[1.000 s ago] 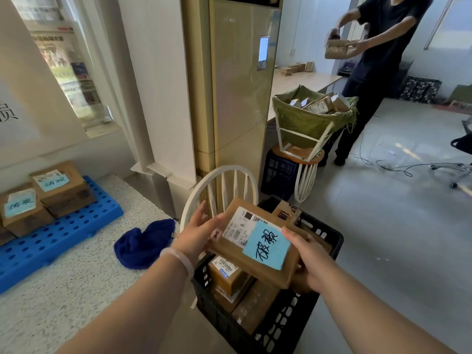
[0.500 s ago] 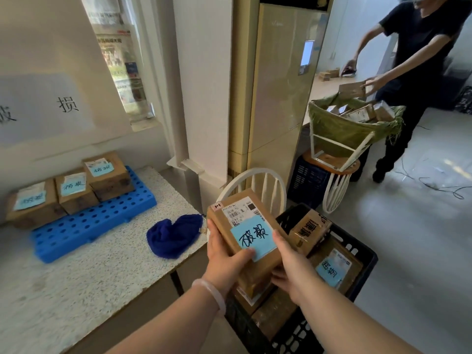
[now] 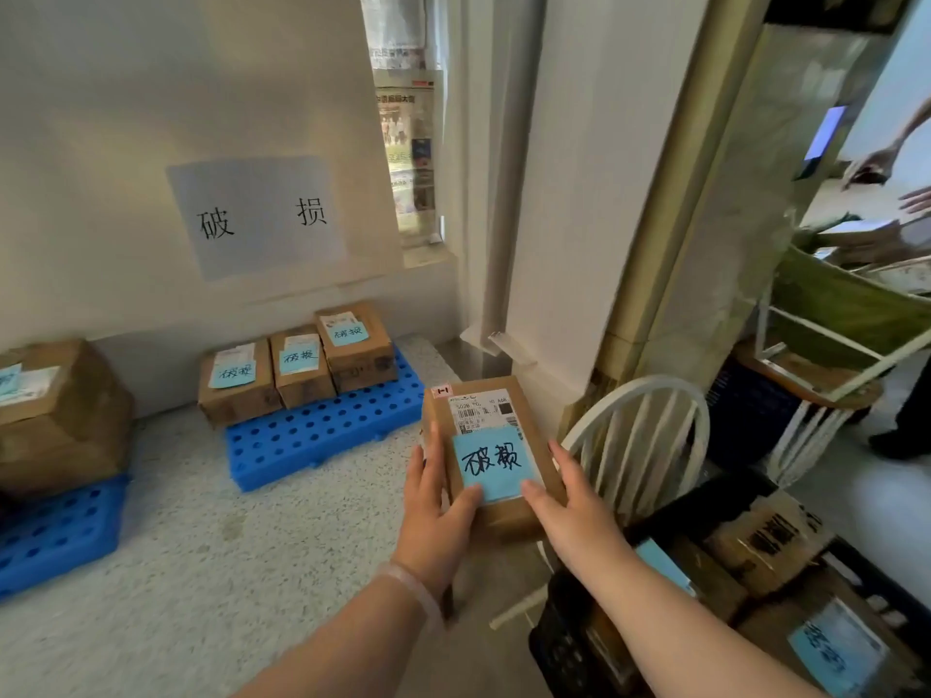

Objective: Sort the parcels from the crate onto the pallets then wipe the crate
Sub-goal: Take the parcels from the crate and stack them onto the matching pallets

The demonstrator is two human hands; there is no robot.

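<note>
Clasping parcel [image 3: 494, 448], left hand [image 3: 436, 516], right hand [image 3: 574, 513]

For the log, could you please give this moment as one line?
hands: left hand, right hand grip parcel | near: blue pallet | crate: not empty

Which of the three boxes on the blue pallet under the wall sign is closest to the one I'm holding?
The rightmost box of the row; the middle box and left box lie farther from the held box.

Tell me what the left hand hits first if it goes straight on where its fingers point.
Probably the right end of the blue pallet, beside the boxes there, though depth is unclear.
</note>
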